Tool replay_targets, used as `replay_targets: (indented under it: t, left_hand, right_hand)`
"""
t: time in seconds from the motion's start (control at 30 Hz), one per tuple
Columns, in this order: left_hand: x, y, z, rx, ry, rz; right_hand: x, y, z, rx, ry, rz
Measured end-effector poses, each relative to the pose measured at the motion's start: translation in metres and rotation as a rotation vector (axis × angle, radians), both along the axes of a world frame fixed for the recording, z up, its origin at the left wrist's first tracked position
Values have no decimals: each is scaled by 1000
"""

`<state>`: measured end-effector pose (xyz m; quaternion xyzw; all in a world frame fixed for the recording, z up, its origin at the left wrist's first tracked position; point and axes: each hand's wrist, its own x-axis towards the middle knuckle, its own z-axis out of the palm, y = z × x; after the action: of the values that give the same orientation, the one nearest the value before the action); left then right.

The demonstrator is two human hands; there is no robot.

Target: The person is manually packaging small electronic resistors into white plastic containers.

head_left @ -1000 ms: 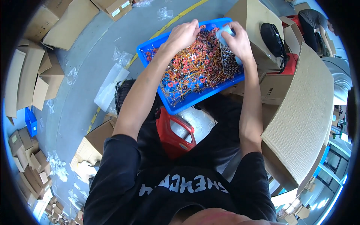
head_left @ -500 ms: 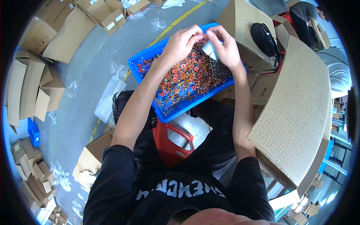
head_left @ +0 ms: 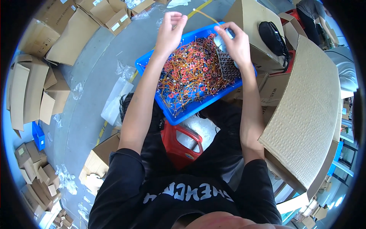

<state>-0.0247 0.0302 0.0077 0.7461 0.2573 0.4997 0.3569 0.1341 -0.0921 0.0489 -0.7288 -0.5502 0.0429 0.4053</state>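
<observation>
A blue plastic tray (head_left: 176, 119) holds a heap of small red ring-shaped parts with orange wires (head_left: 187, 72). My right hand (head_left: 238, 44) is closed above the tray's far right corner, pinching a thin yellow-orange wire (head_left: 207, 17) with a white end that points up and left. Beneath this hand is a pale, shiny piece (head_left: 220, 42); whether the hand grips it too is unclear. Next to it, a dark block of small round cells (head_left: 228, 65) lies on the heap. My left hand (head_left: 170, 34) is raised beyond the tray's far left side, fingers loosely bent, thumb apart, nothing visible in it.
A large open cardboard box (head_left: 305, 110) stands close by my right arm. Behind it a black pouch (head_left: 271, 38) rests on another carton (head_left: 248, 23). A red plastic stool (head_left: 177, 147) sits between my legs. Cartons (head_left: 72, 34) line the left; another person (head_left: 310, 19) bends over at far right.
My hands were close together at the tray's far edge. The left has moved up and left, away from the right. The yellow-orange wire now sticks out from the right hand.
</observation>
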Motion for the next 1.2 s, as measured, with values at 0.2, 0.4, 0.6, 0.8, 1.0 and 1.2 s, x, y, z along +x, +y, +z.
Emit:
replay_targets:
  t: [0.2, 0.4, 0.6, 0.8, 1.0, 1.2]
  left_hand:
    - [21, -34, 6, -995, -449, -665]
    - [-6, 2, 0, -1140, -793, -525]
    - [-43, 35, -6, -1184, -839, -529]
    - [-46, 37, 0, -1155, -809, -514]
    - [-38, 29, 9, -1140, -762, -420]
    - [-35, 26, 10, -1103, -729, -428]
  right_hand:
    - [-44, 41, 3, 314, 187, -9]
    - [-70, 62, 24, 508, 132, 118]
    - [-81, 42, 43, 295, -62, 113]
    - [-94, 39, 38, 246, -128, 264]
    - [-92, 36, 37, 205, -135, 292]
    - [-85, 31, 37, 223, -189, 248]
